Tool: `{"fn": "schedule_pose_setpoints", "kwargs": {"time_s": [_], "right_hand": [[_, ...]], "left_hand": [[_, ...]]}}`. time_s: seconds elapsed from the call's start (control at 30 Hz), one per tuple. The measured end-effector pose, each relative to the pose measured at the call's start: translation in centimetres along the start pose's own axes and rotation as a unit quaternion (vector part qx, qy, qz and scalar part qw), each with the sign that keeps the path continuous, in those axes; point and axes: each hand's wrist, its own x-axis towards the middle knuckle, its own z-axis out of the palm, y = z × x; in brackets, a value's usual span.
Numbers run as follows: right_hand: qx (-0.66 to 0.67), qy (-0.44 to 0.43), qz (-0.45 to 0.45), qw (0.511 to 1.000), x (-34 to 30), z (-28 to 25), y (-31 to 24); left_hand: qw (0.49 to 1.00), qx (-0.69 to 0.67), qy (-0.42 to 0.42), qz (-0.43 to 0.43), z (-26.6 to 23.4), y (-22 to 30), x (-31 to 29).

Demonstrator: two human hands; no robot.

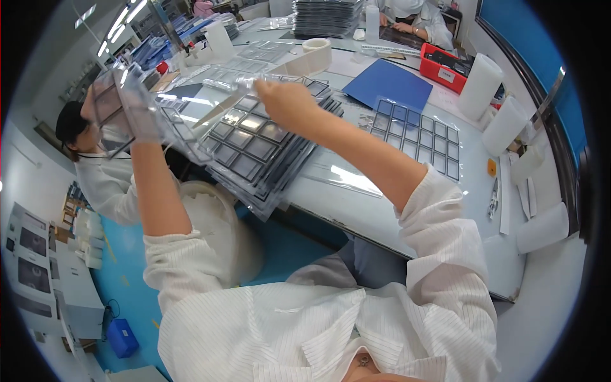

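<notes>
My left hand (141, 121) is raised at the left and smeared by motion. It holds up a see-through sheet (114, 105) with dark-framed rectangular panes, wrapped in loose clear film; the fingers are partly hidden behind it. My right hand (283, 102) is closed, with crumpled clear plastic film (238, 83) pinched at its fingertips. Below the hands, a stack of similar dark-framed pane sheets (248, 143) lies at the table's near edge, its layers slightly fanned out. Another pane sheet (417, 137) rests flat to the right of my right forearm.
A white bin (210, 223) stands below the stack. On the table are a blue sheet (388, 86), a tape roll (317, 46), a red tray (442, 69), white rolls (480, 86) and tweezers (493, 198). One co-worker (105, 162) is at the left, another (420, 25) across.
</notes>
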Motion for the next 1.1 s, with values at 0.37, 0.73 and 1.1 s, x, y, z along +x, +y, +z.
{"fn": "schedule_pose_setpoints", "kwargs": {"time_s": [0.37, 0.73, 1.1], "right_hand": [[0.461, -0.085, 0.106, 0.877, -2.5, -1.7, 0.6], [0.714, -0.084, 0.244, 0.651, -16.0, -14.4, 4.4], [0.513, 0.005, 0.583, 0.630, -36.4, -24.5, 6.2]], "left_hand": [[0.964, -0.008, 0.178, 0.198, 27.4, 1.8, -7.7], [0.915, -0.369, -0.007, -0.162, 33.3, -8.9, -16.9], [0.462, -0.597, -0.131, -0.642, 43.1, -16.2, -35.6]]}}
